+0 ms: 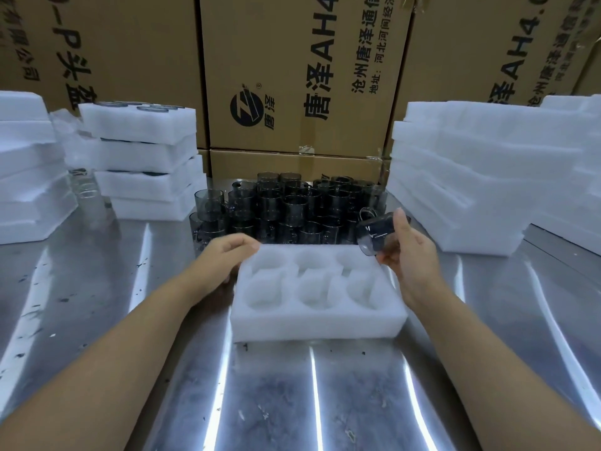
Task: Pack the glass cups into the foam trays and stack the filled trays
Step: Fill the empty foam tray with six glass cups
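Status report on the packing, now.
Left hand grips foam tray corner, six pockets empty. Right hand holds glass cup, tilted, over tray's far right corner. Nothing blocking.

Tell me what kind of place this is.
Probably a warehouse packing station: printed cartons stacked behind, foam trays piled on both sides, and a batch of dark glass cups on a steel table. The right hand holds a cup, the left a tray.

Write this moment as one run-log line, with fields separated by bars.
left hand: holds far-left corner of white six-pocket foam tray | right hand: holds tilted smoky grey glass cup at tray's far-right corner | pockets: all empty
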